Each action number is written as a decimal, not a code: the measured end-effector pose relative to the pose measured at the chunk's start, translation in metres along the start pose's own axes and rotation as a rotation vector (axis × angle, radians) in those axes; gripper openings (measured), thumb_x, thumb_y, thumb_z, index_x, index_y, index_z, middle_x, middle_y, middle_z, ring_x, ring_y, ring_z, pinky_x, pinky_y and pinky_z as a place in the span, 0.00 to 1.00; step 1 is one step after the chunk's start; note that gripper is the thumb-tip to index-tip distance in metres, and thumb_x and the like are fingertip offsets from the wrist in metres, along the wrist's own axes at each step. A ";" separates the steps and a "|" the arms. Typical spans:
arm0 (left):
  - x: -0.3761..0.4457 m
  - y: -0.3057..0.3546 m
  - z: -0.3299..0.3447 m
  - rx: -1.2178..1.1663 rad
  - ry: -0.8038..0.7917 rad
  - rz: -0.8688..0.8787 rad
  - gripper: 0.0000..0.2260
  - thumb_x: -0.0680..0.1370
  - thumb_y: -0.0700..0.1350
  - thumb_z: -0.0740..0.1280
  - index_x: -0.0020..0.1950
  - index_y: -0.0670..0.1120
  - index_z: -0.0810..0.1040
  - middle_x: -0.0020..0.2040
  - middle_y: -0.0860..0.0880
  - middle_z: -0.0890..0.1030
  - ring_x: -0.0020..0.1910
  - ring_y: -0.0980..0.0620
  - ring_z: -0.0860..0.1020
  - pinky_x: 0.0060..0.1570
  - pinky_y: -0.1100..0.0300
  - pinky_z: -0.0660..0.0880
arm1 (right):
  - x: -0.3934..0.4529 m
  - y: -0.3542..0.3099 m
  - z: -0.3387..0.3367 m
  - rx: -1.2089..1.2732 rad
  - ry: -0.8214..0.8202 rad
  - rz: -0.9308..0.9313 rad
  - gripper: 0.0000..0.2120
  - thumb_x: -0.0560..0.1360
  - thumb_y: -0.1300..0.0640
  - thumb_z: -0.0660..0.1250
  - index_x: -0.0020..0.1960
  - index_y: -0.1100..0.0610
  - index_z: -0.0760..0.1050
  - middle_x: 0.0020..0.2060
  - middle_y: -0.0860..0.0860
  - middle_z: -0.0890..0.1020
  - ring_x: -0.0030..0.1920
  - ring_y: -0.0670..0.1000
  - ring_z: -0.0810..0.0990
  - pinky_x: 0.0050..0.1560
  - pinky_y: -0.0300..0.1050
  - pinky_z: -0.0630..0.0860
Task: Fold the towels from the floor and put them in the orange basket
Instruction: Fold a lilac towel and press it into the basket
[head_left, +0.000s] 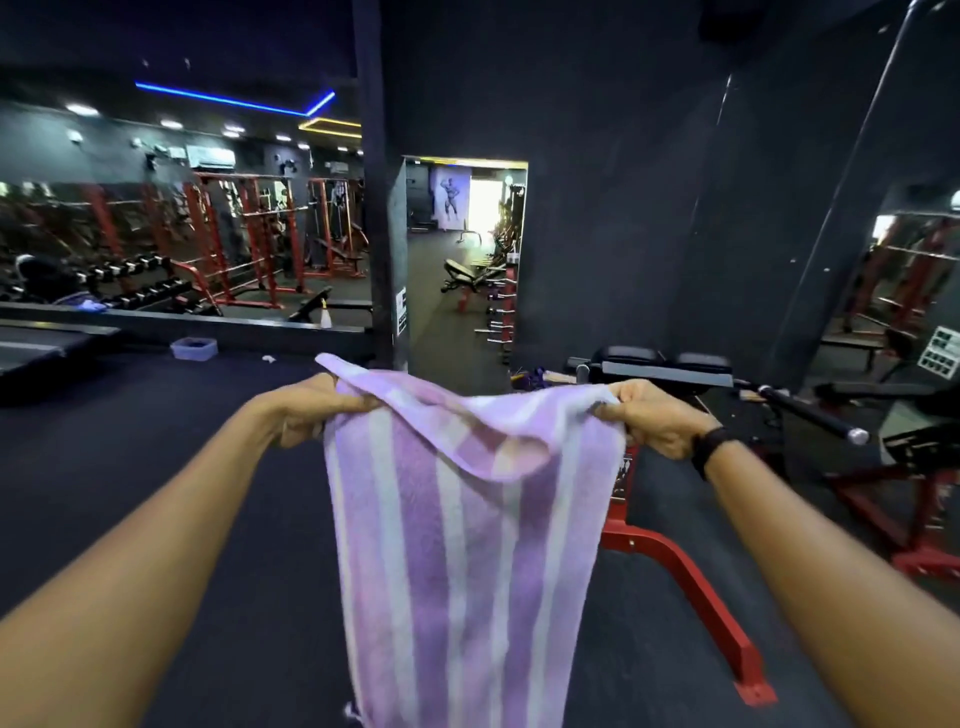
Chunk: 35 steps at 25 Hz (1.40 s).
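Note:
A purple and white striped towel (467, 545) hangs in front of me, held up by its top edge. My left hand (306, 410) pinches the top left corner and my right hand (654, 415) pinches the top right corner, arms stretched forward. The top edge sags between the hands and a flap folds over toward me. The towel's lower end runs out of the bottom of the view. No orange basket is in sight.
A red-framed gym machine (691, 566) with black pads (660, 366) and a bar (810, 413) stands right behind the towel. Dark rubber floor (156, 441) spreads to the left. A small pale tub (194, 348) sits by the mirrored wall (182, 234). A black pillar (376, 208) rises ahead.

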<state>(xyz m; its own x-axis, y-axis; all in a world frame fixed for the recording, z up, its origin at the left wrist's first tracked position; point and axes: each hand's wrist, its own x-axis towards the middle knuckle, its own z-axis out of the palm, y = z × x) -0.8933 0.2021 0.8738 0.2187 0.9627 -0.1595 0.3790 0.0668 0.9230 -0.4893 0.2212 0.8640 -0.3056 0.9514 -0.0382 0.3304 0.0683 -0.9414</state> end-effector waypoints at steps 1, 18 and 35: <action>0.002 0.005 -0.004 0.037 -0.029 -0.051 0.29 0.59 0.57 0.81 0.54 0.44 0.78 0.46 0.47 0.84 0.42 0.50 0.81 0.37 0.60 0.74 | -0.001 -0.005 -0.003 0.033 -0.016 0.032 0.15 0.75 0.59 0.69 0.51 0.71 0.76 0.35 0.54 0.76 0.33 0.51 0.72 0.28 0.39 0.66; 0.037 0.009 0.018 -0.427 0.162 0.080 0.06 0.78 0.48 0.66 0.44 0.47 0.78 0.33 0.51 0.81 0.28 0.60 0.78 0.27 0.67 0.74 | 0.006 -0.003 0.015 0.159 -0.280 -0.010 0.31 0.63 0.55 0.80 0.63 0.62 0.74 0.52 0.54 0.84 0.51 0.49 0.83 0.48 0.41 0.80; 0.030 -0.030 0.014 -0.339 0.002 0.157 0.34 0.53 0.58 0.82 0.53 0.42 0.81 0.44 0.47 0.85 0.41 0.53 0.83 0.40 0.62 0.79 | 0.036 0.015 0.005 0.442 -0.027 -0.082 0.40 0.54 0.48 0.84 0.61 0.64 0.76 0.51 0.57 0.84 0.48 0.52 0.84 0.46 0.45 0.82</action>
<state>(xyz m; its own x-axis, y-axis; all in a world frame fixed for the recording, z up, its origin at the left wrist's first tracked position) -0.8857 0.2251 0.8363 0.2482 0.9687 -0.0063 0.0220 0.0008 0.9998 -0.4996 0.2551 0.8469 -0.3401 0.9396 0.0396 -0.1077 0.0029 -0.9942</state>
